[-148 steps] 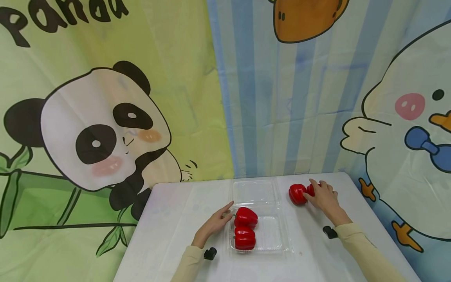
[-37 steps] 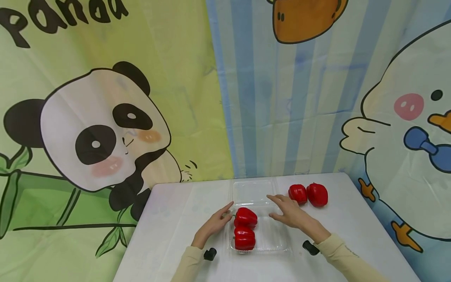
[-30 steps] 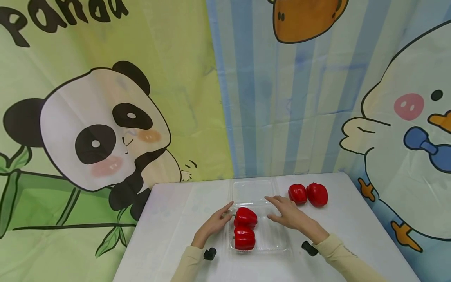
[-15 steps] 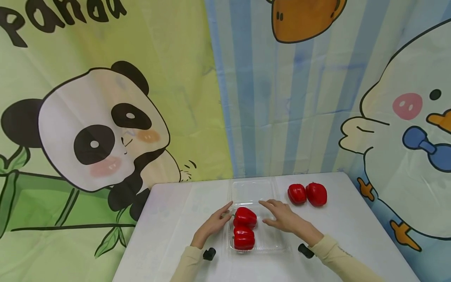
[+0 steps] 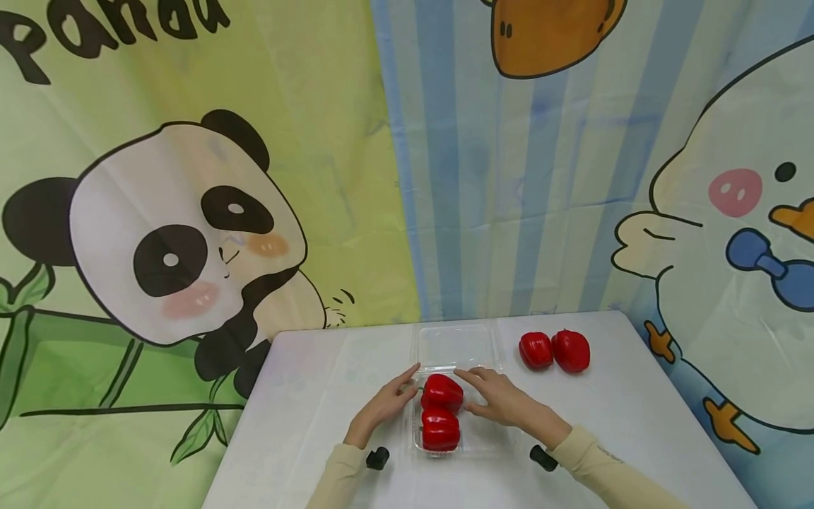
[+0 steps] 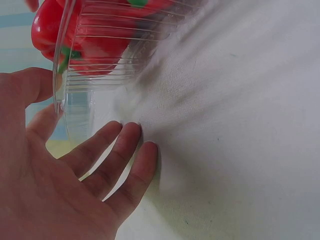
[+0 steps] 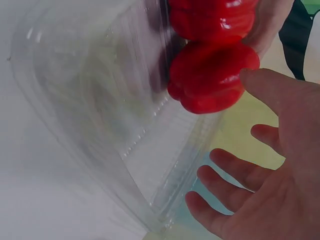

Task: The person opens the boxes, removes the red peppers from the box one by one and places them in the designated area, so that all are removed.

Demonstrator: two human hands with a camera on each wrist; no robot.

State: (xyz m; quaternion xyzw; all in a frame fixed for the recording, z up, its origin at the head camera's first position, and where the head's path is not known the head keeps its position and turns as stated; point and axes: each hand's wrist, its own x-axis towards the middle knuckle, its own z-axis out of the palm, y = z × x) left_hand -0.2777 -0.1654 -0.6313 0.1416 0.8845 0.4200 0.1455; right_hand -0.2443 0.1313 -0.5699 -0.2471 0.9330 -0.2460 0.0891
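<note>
Left hand (image 5: 384,406) relaxed, thumb at the rim of the clear plastic container (image 5: 485,434). Right hand (image 5: 499,397) unclenched, gripping nothing, beside the far bell pepper (image 5: 443,392) inside; thumb contact uncertain. Judged best: cup its body, avoid nudging the near bell pepper (image 5: 441,430). Count: four red bell peppers, two inside, two loose peppers (image 5: 536,351) (image 5: 571,351) on the table (image 5: 318,396); one container.

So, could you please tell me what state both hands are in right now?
Left hand: open, fingers relaxed, thumb at the rim of the clear container.
Right hand: open, beside the farther boxed red pepper; contact cannot be told.
</note>
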